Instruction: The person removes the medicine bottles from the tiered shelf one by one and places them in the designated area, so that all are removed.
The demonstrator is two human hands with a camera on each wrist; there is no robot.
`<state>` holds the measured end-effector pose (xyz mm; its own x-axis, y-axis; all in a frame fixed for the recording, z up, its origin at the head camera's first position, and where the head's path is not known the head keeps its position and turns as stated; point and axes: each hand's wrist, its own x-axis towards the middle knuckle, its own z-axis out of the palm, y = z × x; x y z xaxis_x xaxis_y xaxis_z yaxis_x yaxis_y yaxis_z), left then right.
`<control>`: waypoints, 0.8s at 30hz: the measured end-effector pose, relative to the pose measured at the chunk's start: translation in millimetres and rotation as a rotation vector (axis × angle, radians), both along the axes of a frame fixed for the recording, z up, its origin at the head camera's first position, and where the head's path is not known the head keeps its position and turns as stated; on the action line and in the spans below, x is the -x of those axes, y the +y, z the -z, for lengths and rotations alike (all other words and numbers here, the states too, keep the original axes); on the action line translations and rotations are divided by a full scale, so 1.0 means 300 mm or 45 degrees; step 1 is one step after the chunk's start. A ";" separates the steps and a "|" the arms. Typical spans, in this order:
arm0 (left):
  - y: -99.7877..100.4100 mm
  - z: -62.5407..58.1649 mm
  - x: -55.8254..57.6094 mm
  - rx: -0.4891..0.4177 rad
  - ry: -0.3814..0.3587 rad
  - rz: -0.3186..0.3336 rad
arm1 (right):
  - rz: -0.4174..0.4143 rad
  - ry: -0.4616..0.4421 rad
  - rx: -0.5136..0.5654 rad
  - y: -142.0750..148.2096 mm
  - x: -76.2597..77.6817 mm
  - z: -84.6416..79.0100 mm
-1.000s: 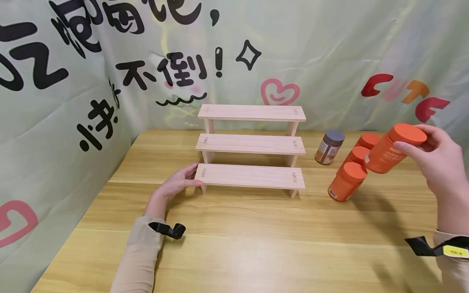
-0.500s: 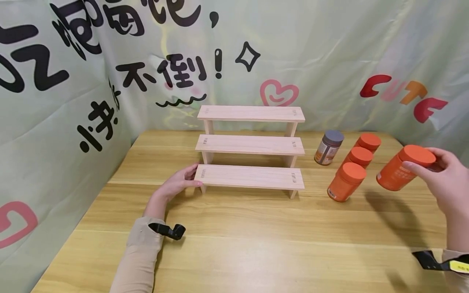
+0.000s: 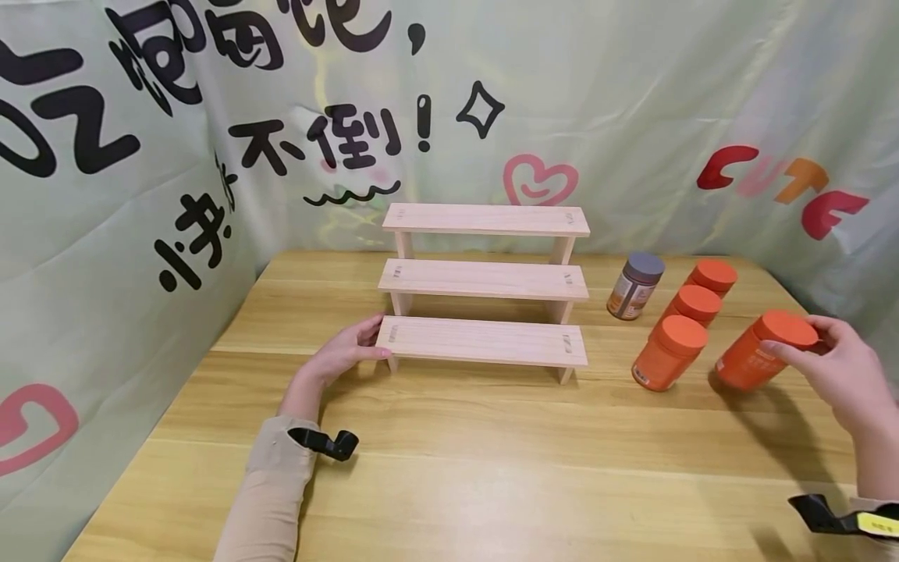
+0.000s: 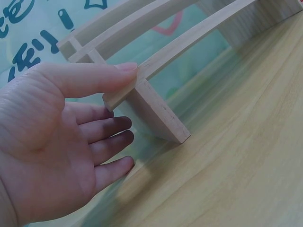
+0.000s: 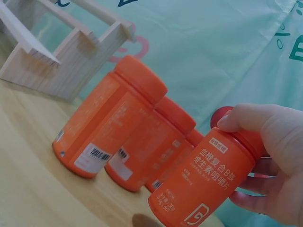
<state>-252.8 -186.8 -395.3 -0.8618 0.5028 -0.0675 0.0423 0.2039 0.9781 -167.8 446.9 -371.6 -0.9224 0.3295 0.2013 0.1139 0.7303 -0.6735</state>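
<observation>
A three-tier wooden display stand [image 3: 485,341] stands on the table. At its left end my left hand [image 3: 344,349] pinches the lowest board, thumb on its edge and index fingertip at its end; the other fingers [image 4: 111,147] hang free in the left wrist view. My right hand [image 3: 839,367] grips an orange vitamin bottle [image 3: 750,361] near its orange lid, thumb on the near side. The bottle is tilted, low over the table; whether its base touches cannot be told. Left of it, more orange bottles [image 3: 663,363] stand in a slanting row.
A brown supplement bottle with a grey-blue lid [image 3: 634,287] stands between the stand and the orange row. A printed cloth [image 3: 618,94] hangs behind and along the left side of the wooden table [image 3: 477,468].
My right hand has carried the orange bottle down and away from the row, closer to the tabletop. The left hand keeps its place on the stand.
</observation>
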 end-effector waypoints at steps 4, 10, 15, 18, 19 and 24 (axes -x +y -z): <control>0.000 -0.001 0.000 0.007 0.012 -0.002 | 0.005 -0.029 -0.040 0.109 0.057 0.111; 0.001 0.001 0.000 0.003 0.023 0.000 | -0.014 -0.032 -0.067 0.154 0.092 0.183; 0.003 0.000 -0.001 0.004 0.026 -0.002 | -0.025 -0.028 -0.037 0.161 0.088 0.201; 0.002 0.001 0.000 0.010 0.025 -0.005 | -0.023 -0.020 -0.018 0.160 0.085 0.205; 0.002 0.001 0.001 0.011 0.025 -0.006 | -0.024 -0.018 -0.012 0.159 0.084 0.206; 0.004 -0.003 -0.002 0.013 0.015 -0.008 | -0.052 -0.009 0.016 0.150 0.078 0.202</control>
